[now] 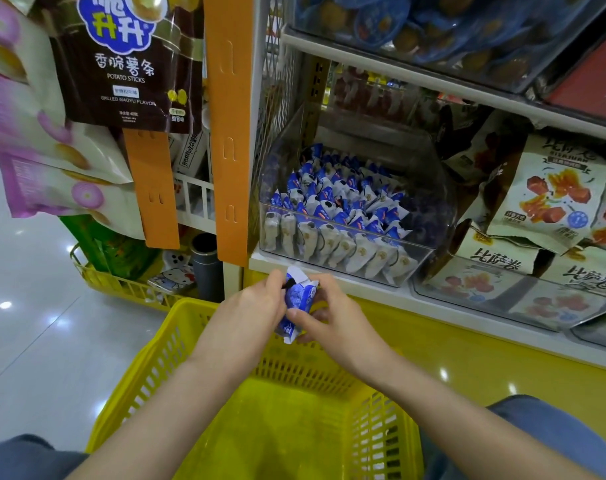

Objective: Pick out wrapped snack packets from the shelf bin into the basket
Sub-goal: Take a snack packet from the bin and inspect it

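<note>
A clear plastic shelf bin [443, 216] holds several blue-and-white wrapped snack packets [343, 209]. Just below its front edge, both my hands meet over the yellow basket [145, 375]. My left hand [249, 313] and my right hand [329, 313] grip a small bunch of blue-and-white packets [299, 297] between them, fingers curled round the wrappers. The basket's inside floor shows bare yellow beneath my forearms.
Beige snack bags [550, 195] fill the bin to the right. A brown potato-stick bag [128, 64] hangs on an orange strip [230, 133] at the left. A second yellow basket [121, 282] with goods sits on the glossy floor at left.
</note>
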### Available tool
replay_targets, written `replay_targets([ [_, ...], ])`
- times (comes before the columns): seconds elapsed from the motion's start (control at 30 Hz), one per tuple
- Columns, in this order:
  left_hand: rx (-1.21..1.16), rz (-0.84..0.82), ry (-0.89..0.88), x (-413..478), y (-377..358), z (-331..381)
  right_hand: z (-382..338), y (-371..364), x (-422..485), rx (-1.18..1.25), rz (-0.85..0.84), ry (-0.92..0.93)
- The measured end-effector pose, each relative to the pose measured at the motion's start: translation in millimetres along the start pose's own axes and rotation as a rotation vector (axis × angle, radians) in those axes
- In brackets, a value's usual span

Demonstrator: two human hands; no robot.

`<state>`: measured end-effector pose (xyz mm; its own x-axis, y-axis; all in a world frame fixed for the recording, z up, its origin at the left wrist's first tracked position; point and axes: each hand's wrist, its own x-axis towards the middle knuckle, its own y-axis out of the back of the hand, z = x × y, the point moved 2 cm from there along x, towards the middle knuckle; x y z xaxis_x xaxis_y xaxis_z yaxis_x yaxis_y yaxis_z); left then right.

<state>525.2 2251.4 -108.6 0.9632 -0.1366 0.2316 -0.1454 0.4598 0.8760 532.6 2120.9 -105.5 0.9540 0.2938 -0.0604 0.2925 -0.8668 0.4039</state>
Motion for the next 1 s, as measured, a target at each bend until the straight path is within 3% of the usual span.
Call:
replay_targets([
  [0.13,-0.018,0.0,0.003,-1.0,0.6,0.0,1.3,-0.3,0.1,-0.137,0.016,0.057],
  [0.33,-0.264,0.065,0.054,1.8,-2.0,-2.3,0.5,4.5,4.9,0.09,0.065,-0.047],
  [0.5,-0.407,0.026,0.072,2.8,-6.8,-4.0,1.5,7.5,5.1,0.057,0.08,-0.034],
  [0.57,-0.572,0.0,0.135,2.5,-6.1,-1.7,0.7,9.4,4.7,-0.04,0.117,0.046],
  [0.67,-1.001,-0.087,0.278,3.3,-1.5,8.8,-2.5,12.6,4.6,-0.225,0.174,0.174],
  [0.77,-1.258,-0.132,0.338,4.0,1.6,16.9,-7.5,10.4,3.6,-0.291,0.121,0.238],
  [0.87,-1.263,-0.066,0.425,6.6,3.6,8.8,-12.3,8.6,3.8,-0.185,0.041,0.231],
  [1.0,-1.303,-0.078,0.472,10.9,4.9,-0.3,-13.7,11.4,11.1,0.053,0.112,0.099],
])
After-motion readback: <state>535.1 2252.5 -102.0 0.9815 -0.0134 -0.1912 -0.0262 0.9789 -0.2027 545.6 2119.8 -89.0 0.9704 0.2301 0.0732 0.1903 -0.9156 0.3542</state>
